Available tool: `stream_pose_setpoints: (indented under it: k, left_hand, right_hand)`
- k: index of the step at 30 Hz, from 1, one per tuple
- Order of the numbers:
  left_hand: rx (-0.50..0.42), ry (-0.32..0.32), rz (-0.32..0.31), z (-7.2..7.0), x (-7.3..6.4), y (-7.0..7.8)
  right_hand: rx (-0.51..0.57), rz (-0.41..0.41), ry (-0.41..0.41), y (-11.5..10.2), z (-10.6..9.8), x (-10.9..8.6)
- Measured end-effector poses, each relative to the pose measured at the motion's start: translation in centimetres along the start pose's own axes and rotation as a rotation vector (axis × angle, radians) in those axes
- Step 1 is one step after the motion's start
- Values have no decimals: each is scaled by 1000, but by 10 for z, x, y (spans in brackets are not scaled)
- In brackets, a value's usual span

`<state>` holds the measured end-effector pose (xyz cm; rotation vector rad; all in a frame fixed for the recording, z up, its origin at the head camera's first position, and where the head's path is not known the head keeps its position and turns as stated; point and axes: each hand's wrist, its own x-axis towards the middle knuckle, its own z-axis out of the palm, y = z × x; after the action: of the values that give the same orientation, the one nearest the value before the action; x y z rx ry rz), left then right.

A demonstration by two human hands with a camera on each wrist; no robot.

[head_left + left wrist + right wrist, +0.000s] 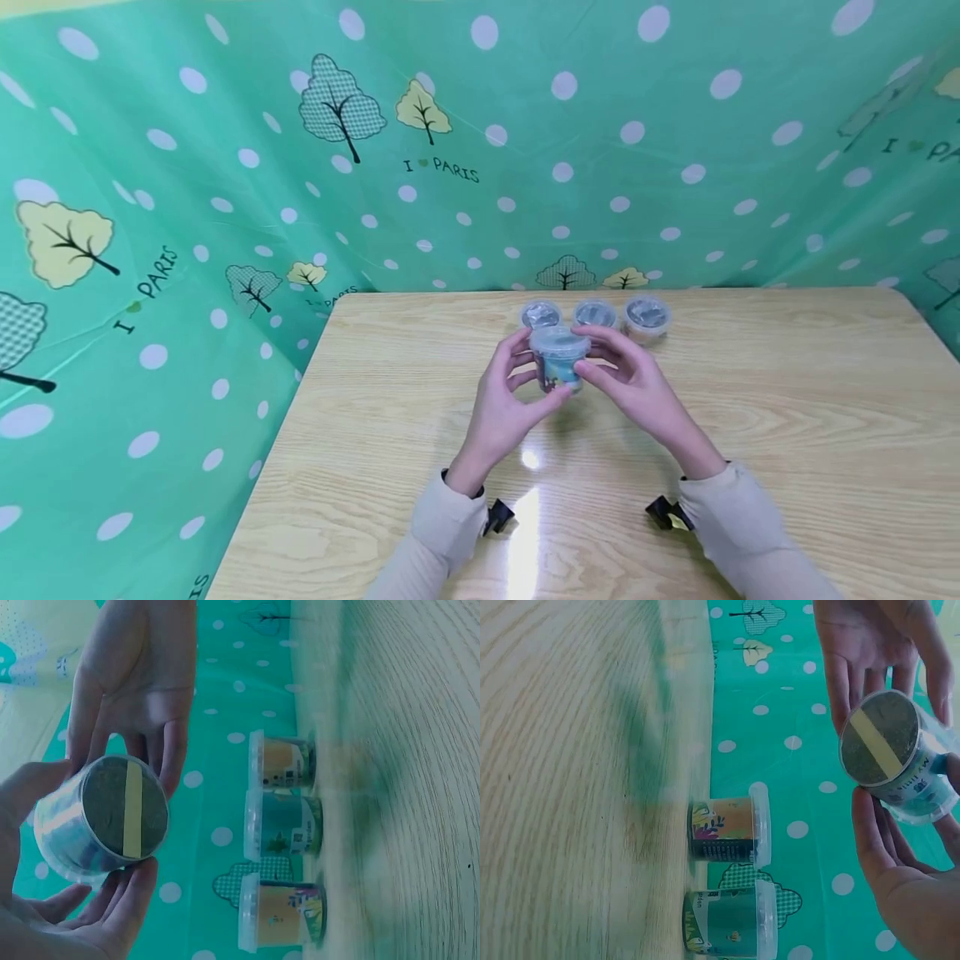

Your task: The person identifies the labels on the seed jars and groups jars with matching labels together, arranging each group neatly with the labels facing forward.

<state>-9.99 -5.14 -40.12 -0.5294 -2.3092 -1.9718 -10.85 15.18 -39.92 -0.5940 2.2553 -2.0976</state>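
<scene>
Both hands hold a small clear plastic tub (558,367) with a translucent lid and a blue printed label, raised above the table. My left hand (510,412) grips it from the left, thumb toward the front of its base and fingers along its side. From the other side, my right hand (633,383) pinches it, with the thumb on the label and the forefinger at the lid rim. A pale strip crosses the tub's dark bottom (150,806), seen in both wrist views. The tub's contents are mostly hidden by the label.
Behind the hands, a left tub (540,315), a middle tub (596,313) and a right tub (647,318) stand lidded in a row on the wooden table (375,433). A green dotted cloth (465,100) hangs along the table's back and left sides.
</scene>
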Motion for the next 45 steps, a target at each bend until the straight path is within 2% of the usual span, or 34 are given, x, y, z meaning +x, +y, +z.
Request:
stream_pose_setpoints:
  k: [4,11,20,27,31,38,45]
  left_hand:
    - [12,4,-8,-1,1,1]
    - [-9,-16,-62,-2,0,7]
    - [-35,-55,-28,-5,-3,1]
    - [7,-75,4,-3,-2,-2]
    - [50,-52,19,0,-5,-5]
    - [110,-12,91,3,-5,-8]
    - [109,-11,63,3,-2,-9]
  right_hand:
    - [-10,1,-13,-2,3,0]
    - [-34,13,-53,-2,0,-3]
    - [-1,25,-92,1,-3,-4]
    - [-8,17,-45,0,1,-2]
    - [-25,24,-8,0,3,-2]
    - [-20,13,44,2,5,-4]
    - [-24,-1,69,4,8,-3]
